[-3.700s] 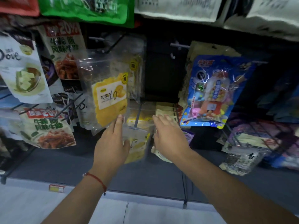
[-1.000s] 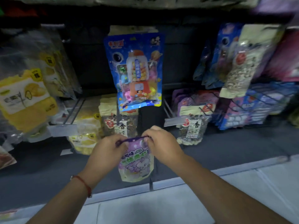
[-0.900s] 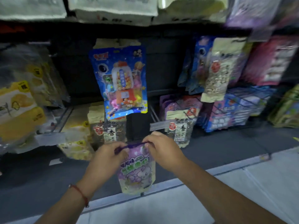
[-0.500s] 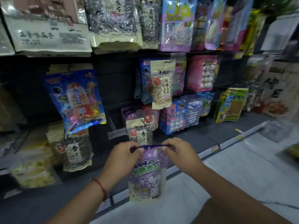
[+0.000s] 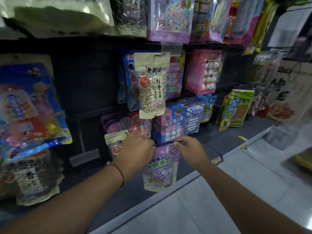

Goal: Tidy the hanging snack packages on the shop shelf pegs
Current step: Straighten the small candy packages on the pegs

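Hands met at the lower centre of the head view, both on one purple snack pouch (image 5: 160,168). The left hand (image 5: 136,152), with a red string bracelet (image 5: 120,173) at its wrist, pinched the pouch's top left corner, its fingers curled onto the dark top edge. The right hand (image 5: 190,151) pinched the top right corner the same way, thumb and forefinger clamped on the edge. The pouch hung upright between them, in front of the dark shelf base (image 5: 224,137) and free of any peg that could be seen.

Above it, in the centre of the frame, a beige seed packet (image 5: 152,86) hung from a peg. To the right hung pink marshmallow packets (image 5: 205,71), and below those sat blue marshmallow packets (image 5: 175,122). At the left edge hung a blue candy packet (image 5: 30,105), blurred. A green and yellow packet (image 5: 235,108) stood right of centre, above the pale floor (image 5: 236,191).
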The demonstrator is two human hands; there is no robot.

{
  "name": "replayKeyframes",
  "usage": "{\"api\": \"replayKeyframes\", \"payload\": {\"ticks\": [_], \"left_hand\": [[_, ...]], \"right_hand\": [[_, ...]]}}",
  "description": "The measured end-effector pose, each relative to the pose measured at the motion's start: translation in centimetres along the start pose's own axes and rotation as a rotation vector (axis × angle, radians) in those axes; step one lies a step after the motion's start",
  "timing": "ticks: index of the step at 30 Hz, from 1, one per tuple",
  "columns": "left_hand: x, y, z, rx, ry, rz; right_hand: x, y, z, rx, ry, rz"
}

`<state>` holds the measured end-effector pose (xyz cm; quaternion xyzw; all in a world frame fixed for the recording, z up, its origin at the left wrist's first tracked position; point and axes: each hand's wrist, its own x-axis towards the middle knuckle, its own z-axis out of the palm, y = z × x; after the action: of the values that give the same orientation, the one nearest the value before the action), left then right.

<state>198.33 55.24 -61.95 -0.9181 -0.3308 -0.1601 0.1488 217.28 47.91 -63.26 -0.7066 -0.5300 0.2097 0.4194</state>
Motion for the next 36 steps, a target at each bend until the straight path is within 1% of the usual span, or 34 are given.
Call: {"api": "replayKeyframes", "payload": {"ticks": [3, 5, 8, 11, 15, 21, 26, 28, 31, 33, 36], "left_hand": [[3.7, -0.6, 3.3, 0.183, -0.048, 0.058], [5.9, -1.0, 4.7, 0.241, -0.077, 0.054], [8.5, -2.3, 6.7, 0.193, -0.085, -0.032], [11.1, -3.6, 8.0, 0.039, -0.161, -0.14], [13.0, -4.9, 10.0, -0.129, -0.176, -0.218], [13.2, -5.2, 10.3, -0.171, -0.168, -0.261], [12.5, -5.2, 9.5, -0.096, -0.18, -0.27], [12.5, -5.1, 9.5, -0.082, -0.221, -0.264], [12.7, -4.8, 9.8, -0.11, -0.324, -0.286], [12.9, -4.8, 9.8, -0.115, -0.335, -0.278], [13.1, -4.9, 9.6, -0.187, -0.307, -0.217]], "right_hand": [[5.1, 2.4, 0.9, 0.017, -0.011, 0.046], [8.0, 3.8, 1.6, 0.028, -0.014, 0.06], [11.4, 5.2, 2.6, 0.037, -0.008, 0.045], [13.9, 6.0, 3.0, 0.062, -0.005, 0.059], [16.3, 6.8, 3.0, 0.094, -0.007, 0.087], [18.3, 6.8, 4.8, 0.102, 0.011, 0.099], [18.4, 6.7, 5.6, 0.096, 0.0, 0.108], [18.1, 6.7, 5.4, 0.055, -0.016, 0.109], [18.1, 7.4, 5.4, 0.025, -0.046, 0.1], [17.8, 7.6, 5.3, 0.019, -0.05, 0.097], [17.7, 7.9, 4.6, 0.036, -0.009, 0.102]]}}
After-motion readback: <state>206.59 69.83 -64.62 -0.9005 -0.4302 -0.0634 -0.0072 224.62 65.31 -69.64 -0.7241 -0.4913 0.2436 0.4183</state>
